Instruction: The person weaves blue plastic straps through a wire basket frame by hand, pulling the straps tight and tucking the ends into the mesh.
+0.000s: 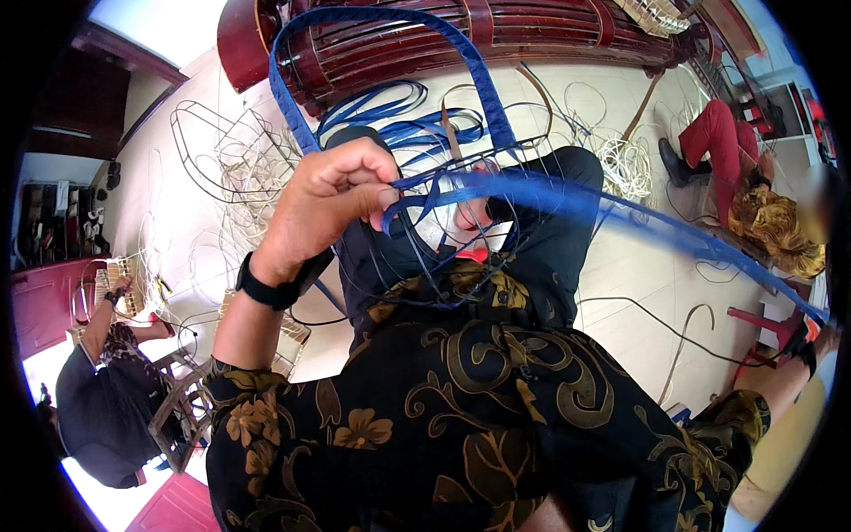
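Observation:
On my lap rests an open frame of thin dark wires (417, 266), tilted, with blue strip woven into part of its rim. My left hand (341, 195) is closed at that rim, thumb and fingers pinching the blue strip (532, 191). From there the strip runs taut and motion-blurred to the far right. At the right edge of the view my right hand (826, 344) is closed around its other end, partly cut off by the rim. A wide blue loop (381, 16) arches up beyond my left hand.
Coils of blue strip (381, 106) and tangled pale cane strands (625, 168) lie on the tiled floor. A dark red slatted bench (390, 53) stands ahead. One person in red trousers (722, 151) sits at right; another in dark clothes (97, 399) works at left.

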`<state>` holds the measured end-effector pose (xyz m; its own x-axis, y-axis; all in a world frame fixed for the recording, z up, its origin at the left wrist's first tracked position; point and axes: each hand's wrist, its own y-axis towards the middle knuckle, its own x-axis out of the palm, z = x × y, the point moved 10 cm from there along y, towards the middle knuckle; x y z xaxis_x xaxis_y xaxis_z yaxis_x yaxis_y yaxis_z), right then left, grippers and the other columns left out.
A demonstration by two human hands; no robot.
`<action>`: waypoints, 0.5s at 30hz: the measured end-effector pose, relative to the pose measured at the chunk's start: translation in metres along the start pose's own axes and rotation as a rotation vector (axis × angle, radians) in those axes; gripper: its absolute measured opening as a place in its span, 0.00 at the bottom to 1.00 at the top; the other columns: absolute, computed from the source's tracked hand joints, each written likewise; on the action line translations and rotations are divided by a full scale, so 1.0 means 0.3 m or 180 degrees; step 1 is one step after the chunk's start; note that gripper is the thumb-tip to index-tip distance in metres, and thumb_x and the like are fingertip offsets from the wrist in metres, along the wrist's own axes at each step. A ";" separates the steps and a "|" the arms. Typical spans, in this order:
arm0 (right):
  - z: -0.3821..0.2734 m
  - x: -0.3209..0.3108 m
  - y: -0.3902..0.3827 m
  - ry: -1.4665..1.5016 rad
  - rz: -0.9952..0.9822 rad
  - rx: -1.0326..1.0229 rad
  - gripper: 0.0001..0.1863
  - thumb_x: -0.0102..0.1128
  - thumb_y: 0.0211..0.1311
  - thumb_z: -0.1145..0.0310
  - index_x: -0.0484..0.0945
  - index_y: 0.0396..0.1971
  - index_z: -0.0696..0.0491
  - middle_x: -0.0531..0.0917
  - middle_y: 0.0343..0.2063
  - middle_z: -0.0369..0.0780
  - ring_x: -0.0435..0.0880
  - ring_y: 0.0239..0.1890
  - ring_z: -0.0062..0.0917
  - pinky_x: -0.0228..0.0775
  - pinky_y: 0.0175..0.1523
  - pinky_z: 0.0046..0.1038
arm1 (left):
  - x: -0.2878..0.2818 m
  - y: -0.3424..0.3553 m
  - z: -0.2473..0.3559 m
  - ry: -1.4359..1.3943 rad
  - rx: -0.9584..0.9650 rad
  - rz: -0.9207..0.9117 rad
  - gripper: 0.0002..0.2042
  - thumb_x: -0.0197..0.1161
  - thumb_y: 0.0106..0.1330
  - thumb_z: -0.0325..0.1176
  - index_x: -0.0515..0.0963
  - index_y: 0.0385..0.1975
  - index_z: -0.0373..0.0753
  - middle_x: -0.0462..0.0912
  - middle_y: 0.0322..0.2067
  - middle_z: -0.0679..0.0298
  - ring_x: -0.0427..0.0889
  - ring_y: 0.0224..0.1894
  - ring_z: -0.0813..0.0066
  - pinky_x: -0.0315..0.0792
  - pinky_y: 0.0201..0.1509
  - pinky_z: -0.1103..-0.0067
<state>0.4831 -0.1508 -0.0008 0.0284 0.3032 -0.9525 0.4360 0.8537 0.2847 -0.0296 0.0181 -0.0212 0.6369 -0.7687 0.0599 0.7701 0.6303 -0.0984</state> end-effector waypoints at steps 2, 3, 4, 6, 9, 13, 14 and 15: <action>0.333 -0.125 -0.053 -0.0702 -0.0026 0.0637 0.16 0.59 0.70 0.70 0.79 0.56 0.53 0.84 0.49 0.38 0.81 0.50 0.22 0.73 0.53 0.26 | -0.002 -0.010 0.003 0.0100 0.0240 0.0161 0.04 0.63 0.69 0.18 0.77 0.37 0.35 0.79 0.29 0.71 0.77 0.30 0.86 0.72 0.35 0.86; 0.474 -0.183 -0.095 -0.1045 -0.0167 0.0961 0.16 0.58 0.70 0.70 0.79 0.56 0.53 0.84 0.49 0.38 0.81 0.51 0.22 0.73 0.54 0.26 | 0.005 -0.011 0.010 0.0212 0.0440 0.0188 0.04 0.63 0.69 0.19 0.77 0.36 0.35 0.79 0.29 0.70 0.77 0.30 0.86 0.71 0.35 0.86; 0.558 -0.233 -0.138 -0.1342 -0.0350 0.1237 0.16 0.58 0.70 0.70 0.79 0.56 0.54 0.84 0.50 0.38 0.80 0.51 0.21 0.73 0.54 0.25 | 0.011 -0.011 0.020 0.0337 0.0631 0.0216 0.03 0.63 0.69 0.19 0.77 0.36 0.35 0.79 0.29 0.70 0.76 0.30 0.86 0.71 0.35 0.86; 0.615 -0.278 -0.169 -0.1585 -0.0704 0.1352 0.16 0.58 0.71 0.70 0.79 0.57 0.54 0.84 0.50 0.38 0.80 0.52 0.21 0.73 0.55 0.25 | 0.026 -0.017 0.047 0.0453 0.0966 0.0284 0.02 0.64 0.70 0.20 0.78 0.35 0.35 0.79 0.29 0.69 0.75 0.30 0.86 0.71 0.35 0.85; 0.148 -0.187 -0.009 -0.0291 -0.0690 0.0265 0.17 0.57 0.72 0.70 0.79 0.58 0.55 0.84 0.52 0.38 0.80 0.53 0.20 0.72 0.56 0.24 | 0.024 -0.038 0.043 0.0628 0.1090 0.0463 0.03 0.63 0.68 0.19 0.78 0.36 0.34 0.81 0.30 0.66 0.77 0.30 0.80 0.73 0.38 0.83; -0.772 -0.026 0.038 0.2220 -0.1502 -0.0953 0.18 0.56 0.73 0.68 0.79 0.59 0.55 0.84 0.54 0.39 0.81 0.55 0.24 0.71 0.61 0.27 | 0.042 -0.079 0.097 0.1135 0.1880 0.0748 0.07 0.65 0.63 0.15 0.79 0.37 0.33 0.84 0.35 0.59 0.82 0.33 0.68 0.76 0.41 0.80; -0.939 0.004 0.015 0.2227 -0.1549 -0.1634 0.18 0.56 0.73 0.67 0.79 0.59 0.54 0.84 0.54 0.39 0.81 0.55 0.26 0.71 0.61 0.29 | 0.049 -0.082 0.098 0.1215 0.1938 0.0771 0.08 0.65 0.61 0.15 0.79 0.37 0.33 0.84 0.36 0.57 0.83 0.34 0.65 0.76 0.41 0.79; -1.071 0.046 -0.007 0.2220 -0.1602 -0.2325 0.18 0.57 0.73 0.65 0.79 0.59 0.53 0.84 0.54 0.39 0.81 0.56 0.27 0.72 0.61 0.30 | 0.052 -0.089 0.108 0.1295 0.1984 0.0807 0.09 0.66 0.60 0.14 0.79 0.38 0.34 0.85 0.37 0.56 0.84 0.35 0.62 0.77 0.42 0.78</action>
<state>0.1937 -0.0124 0.0201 -0.6104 -0.1704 -0.7735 -0.3812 0.9192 0.0983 -0.0390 -0.0071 0.0145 0.8248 -0.4967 -0.2702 0.5590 0.6442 0.5221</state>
